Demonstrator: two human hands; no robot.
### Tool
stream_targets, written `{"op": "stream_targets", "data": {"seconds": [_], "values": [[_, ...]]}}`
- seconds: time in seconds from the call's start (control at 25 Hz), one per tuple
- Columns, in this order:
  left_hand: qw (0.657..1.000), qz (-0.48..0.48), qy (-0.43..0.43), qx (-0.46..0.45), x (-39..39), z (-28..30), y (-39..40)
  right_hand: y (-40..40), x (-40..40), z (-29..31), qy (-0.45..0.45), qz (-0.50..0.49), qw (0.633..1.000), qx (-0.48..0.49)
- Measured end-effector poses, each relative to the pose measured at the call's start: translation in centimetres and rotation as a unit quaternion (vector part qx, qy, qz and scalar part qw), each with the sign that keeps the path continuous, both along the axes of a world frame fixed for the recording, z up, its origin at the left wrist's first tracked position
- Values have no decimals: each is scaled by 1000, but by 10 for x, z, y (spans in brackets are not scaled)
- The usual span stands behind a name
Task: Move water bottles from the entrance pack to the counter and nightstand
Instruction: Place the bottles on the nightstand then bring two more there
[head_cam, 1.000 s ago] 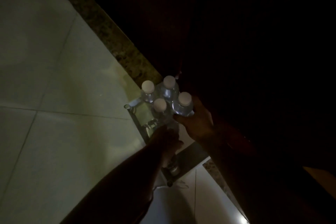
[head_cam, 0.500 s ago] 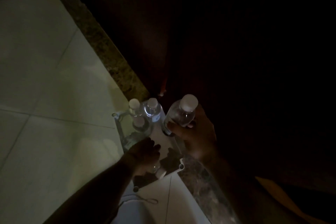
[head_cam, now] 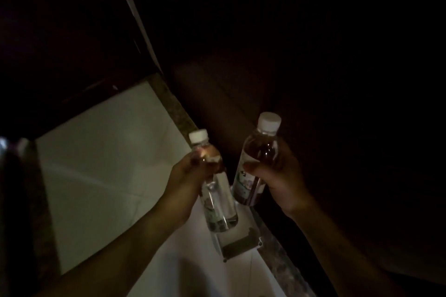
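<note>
The scene was dimly lit, and much of the upper and right portions of the view was too dark to resolve.

Left hand (head_cam: 193, 176): it was clenched around the upper body of the left bottle (head_cam: 217, 202), just below the neck. This bottle was clear, carried a white cap (head_cam: 198, 136), and was held roughly upright with the cap leaning slightly toward the left. Its base hung free in the air above the floor.

Right hand (head_cam: 277, 176): it was clenched around the middle of the right bottle (head_cam: 255, 164), with the thumb (head_cam: 251, 167) across the near face. This bottle was also clear, carried a white cap (head_cam: 269, 121) and a label (head_cam: 242, 182) on its lower half, and was tilted with the cap toward the right. It was held slightly higher than the left bottle.

The two bottles were near each other but not touching.

Below them lay a pale tiled floor (head_cam: 101, 164), bordered by a speckled stone strip (head_cam: 173, 103) running diagonally. A flattened pack wrapper (head_cam: 239, 243) lay on the floor beneath the left bottle; whether further bottles remained in it could not be determined.
</note>
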State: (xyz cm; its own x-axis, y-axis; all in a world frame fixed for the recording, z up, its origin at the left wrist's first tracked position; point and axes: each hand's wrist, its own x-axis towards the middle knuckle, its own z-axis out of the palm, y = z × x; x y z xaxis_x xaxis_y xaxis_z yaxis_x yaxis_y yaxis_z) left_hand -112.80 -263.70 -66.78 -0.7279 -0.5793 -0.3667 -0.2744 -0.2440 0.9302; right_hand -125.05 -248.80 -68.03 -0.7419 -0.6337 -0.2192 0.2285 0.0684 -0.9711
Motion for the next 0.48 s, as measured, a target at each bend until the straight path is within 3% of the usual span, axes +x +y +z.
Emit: {"op": "stream_targets", "data": {"seconds": [0.16,0.36,0.48], "values": [[993,16,94,75,-22,204,-17,-23,-2,196,23,4,996,-87],[985,-56,140,79,-29,413,-7,-16,12,406,66,-61,990,-105],[960,-163,177,145,-34,514,22,24,25,506,88,-126,983,-98]]}}
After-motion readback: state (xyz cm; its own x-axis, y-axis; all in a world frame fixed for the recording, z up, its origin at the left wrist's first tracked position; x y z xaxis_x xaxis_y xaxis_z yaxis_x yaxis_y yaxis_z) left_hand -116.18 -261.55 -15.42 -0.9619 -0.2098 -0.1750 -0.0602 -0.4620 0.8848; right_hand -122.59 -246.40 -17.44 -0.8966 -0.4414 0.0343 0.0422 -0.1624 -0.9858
